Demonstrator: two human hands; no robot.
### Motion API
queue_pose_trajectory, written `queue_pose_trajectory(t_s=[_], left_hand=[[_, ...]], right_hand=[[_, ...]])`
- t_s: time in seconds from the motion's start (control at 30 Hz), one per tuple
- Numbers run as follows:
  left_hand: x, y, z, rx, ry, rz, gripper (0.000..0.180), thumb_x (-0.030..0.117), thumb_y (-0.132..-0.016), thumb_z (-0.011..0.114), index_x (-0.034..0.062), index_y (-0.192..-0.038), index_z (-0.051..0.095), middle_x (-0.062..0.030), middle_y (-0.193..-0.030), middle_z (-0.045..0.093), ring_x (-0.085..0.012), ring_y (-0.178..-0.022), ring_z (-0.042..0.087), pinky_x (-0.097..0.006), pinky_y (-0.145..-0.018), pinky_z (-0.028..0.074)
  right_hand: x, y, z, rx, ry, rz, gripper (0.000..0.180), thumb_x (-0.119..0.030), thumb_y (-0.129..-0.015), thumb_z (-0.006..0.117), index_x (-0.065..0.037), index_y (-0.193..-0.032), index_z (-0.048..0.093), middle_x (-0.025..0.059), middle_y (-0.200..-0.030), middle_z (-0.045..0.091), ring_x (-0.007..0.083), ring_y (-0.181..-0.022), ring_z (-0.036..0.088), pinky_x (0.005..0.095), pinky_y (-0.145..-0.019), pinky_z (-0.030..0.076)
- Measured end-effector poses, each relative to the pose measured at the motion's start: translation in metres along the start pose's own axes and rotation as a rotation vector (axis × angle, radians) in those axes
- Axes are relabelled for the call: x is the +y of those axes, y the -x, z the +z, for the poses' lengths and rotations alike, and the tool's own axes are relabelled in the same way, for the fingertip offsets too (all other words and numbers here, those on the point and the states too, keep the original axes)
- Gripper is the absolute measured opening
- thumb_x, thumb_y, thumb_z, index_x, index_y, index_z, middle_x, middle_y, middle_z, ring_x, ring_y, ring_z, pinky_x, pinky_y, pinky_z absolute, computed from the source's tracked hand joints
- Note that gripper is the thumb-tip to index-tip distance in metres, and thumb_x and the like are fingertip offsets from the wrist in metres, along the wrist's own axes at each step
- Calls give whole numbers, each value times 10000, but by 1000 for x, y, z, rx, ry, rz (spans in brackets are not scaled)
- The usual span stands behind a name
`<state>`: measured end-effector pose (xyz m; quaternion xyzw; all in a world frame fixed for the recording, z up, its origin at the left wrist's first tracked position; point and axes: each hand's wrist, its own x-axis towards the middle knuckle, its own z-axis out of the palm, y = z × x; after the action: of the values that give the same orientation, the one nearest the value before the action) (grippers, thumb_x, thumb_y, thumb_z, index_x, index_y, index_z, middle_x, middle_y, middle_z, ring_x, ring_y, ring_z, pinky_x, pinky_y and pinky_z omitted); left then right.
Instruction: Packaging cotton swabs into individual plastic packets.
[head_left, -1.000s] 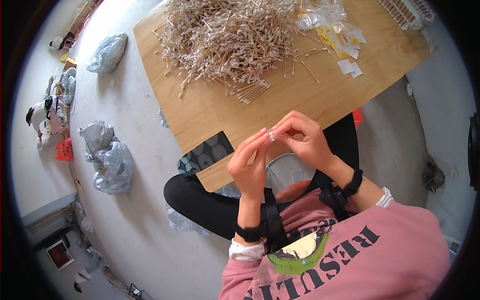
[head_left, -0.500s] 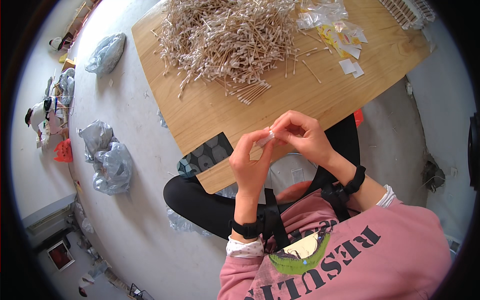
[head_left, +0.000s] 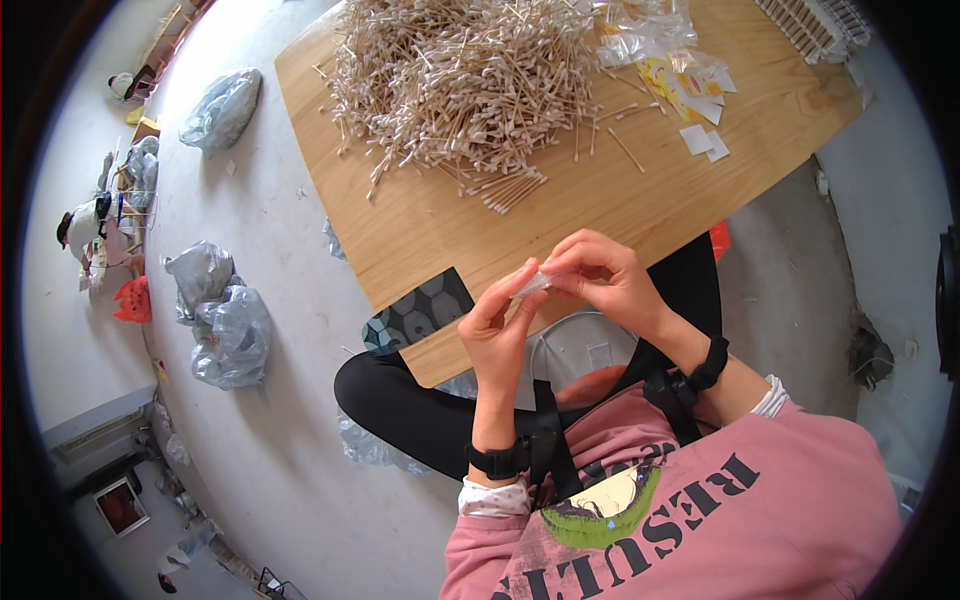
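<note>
Close to the table's near edge, my left hand (head_left: 494, 330) and my right hand (head_left: 612, 283) meet at the fingertips. Both pinch a small, clear-whitish plastic bag (head_left: 533, 286); whether anything lies inside it I cannot tell. Beyond them, on the wooden table (head_left: 420, 230), spreads a large heap of cotton swabs (head_left: 465, 95) with white tips and pale sticks. A small bunch of swabs (head_left: 512, 190) lies side by side at the heap's near edge.
Right of the heap lie clear plastic bags (head_left: 650, 35), yellow printed packets (head_left: 680, 88) and white cards (head_left: 706, 143). Bundled swabs (head_left: 810, 30) sit at the far right corner. Grey plastic bags (head_left: 228, 335) rest on the floor at left. Another person (head_left: 82, 225) bends at far left.
My fingers have shifted slightly on the plastic bag, and more of it shows between them. The view has moved a little; the swabs look unchanged.
</note>
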<state>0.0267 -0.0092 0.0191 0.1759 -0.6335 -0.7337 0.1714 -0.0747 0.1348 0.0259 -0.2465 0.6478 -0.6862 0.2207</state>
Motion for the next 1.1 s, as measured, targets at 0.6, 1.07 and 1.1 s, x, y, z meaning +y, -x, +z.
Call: queue_pose_trajectory(t_s=[0.6, 1.07, 1.1], left_hand=[[10, 2, 6, 136, -305, 241, 140, -57, -854, 713, -9, -980, 749, -165, -1021, 748, -260, -997, 723, -314, -869, 552], [6, -6, 4, -29, 49, -152, 202, -17, -892, 688, -43, -1092, 677, -119, -1124, 699, -161, -1060, 641, -283, -951, 487], [6, -7, 3, -32, 48, -145, 202, -17, -892, 688, -43, -1092, 677, -119, -1124, 699, -161, -1060, 641, -283, -951, 487]], right_hand=[[2, 2, 7, 89, -35, -18, 75, 12, -893, 691, 0, -956, 729, 56, -995, 682, 102, -846, 668, 216, -710, 530], [-1, -3, 6, 21, -212, 297, 164, -99, -876, 728, -26, -1003, 653, -4, -866, 677, 29, -741, 600, 185, -622, 457], [-3, -4, 3, -2, -238, 350, 160, -102, -881, 727, -27, -1003, 655, 1, -881, 685, 34, -748, 607, 185, -625, 460]])
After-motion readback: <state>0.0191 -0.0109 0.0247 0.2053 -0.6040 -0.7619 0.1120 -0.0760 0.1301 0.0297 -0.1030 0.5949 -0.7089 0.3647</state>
